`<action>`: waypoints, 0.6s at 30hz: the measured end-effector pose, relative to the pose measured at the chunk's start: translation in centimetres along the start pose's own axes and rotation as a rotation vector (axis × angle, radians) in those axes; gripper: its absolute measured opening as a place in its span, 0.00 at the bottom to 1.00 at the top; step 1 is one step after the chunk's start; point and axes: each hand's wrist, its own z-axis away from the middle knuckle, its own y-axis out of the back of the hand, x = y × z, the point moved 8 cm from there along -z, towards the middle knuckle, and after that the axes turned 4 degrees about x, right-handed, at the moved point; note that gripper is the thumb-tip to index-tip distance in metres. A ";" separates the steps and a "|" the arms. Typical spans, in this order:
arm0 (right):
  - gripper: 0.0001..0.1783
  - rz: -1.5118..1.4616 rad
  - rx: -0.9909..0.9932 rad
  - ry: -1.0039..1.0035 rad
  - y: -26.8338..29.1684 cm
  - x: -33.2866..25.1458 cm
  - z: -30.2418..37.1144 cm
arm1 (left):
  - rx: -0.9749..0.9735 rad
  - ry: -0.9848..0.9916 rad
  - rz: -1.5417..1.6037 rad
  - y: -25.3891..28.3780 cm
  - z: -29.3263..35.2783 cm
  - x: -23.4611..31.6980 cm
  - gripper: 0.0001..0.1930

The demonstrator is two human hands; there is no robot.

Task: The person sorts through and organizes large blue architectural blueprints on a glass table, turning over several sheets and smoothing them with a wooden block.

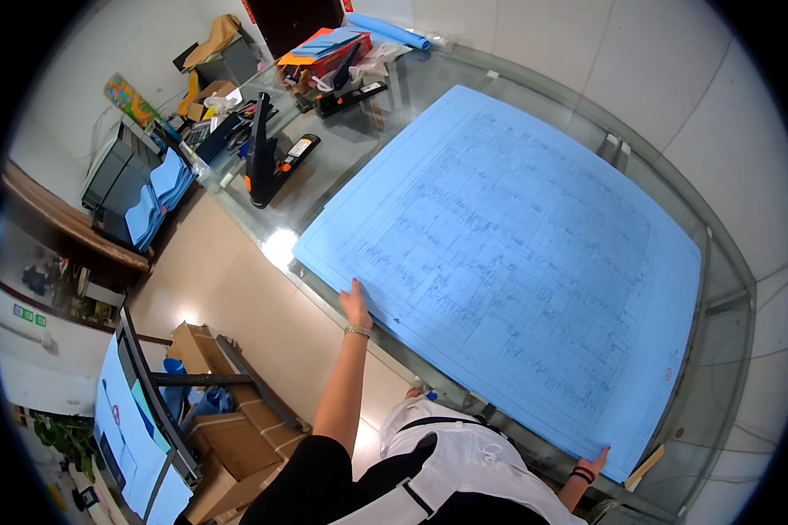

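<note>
A very large blue sheet printed with fine line drawings (508,254) lies flat on a glass table (718,350). My left hand (355,306) is stretched out to the sheet's near left edge, fingers on the paper. My right hand (594,462) rests at the sheet's near right corner, fingers spread on the edge. A dark band sits on the right wrist and a thin bracelet on the left. Whether either hand pinches the paper or only presses on it is unclear.
Two large black-and-orange staplers (271,162) (346,92) stand on the table's far left. Folded blue sheets and an orange box (328,48) lie at the far end, with a rolled blue sheet (390,31). Cardboard boxes (228,420) and a rack (149,402) stand on the floor at left.
</note>
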 end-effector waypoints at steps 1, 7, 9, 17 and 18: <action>0.31 0.002 0.010 0.018 0.1 -0.3 -0.1 | -0.005 -0.044 0.004 0.1 -0.6 1.1 0.18; 0.32 0.280 0.032 0.116 2.3 -6.1 -4.4 | -0.037 -0.091 0.032 0.2 -0.9 2.5 0.20; 0.33 0.521 0.210 0.204 9.5 -13.0 -10.9 | -0.110 -0.051 0.040 -4.3 1.8 -0.7 0.19; 0.16 0.854 -0.044 1.260 -14.9 -15.3 0.8 | -0.014 -0.148 0.013 -2.1 10.0 0.5 0.16; 0.15 0.904 -0.074 1.223 -19.1 -11.9 3.4 | 0.016 -0.165 0.019 -1.0 10.1 0.6 0.16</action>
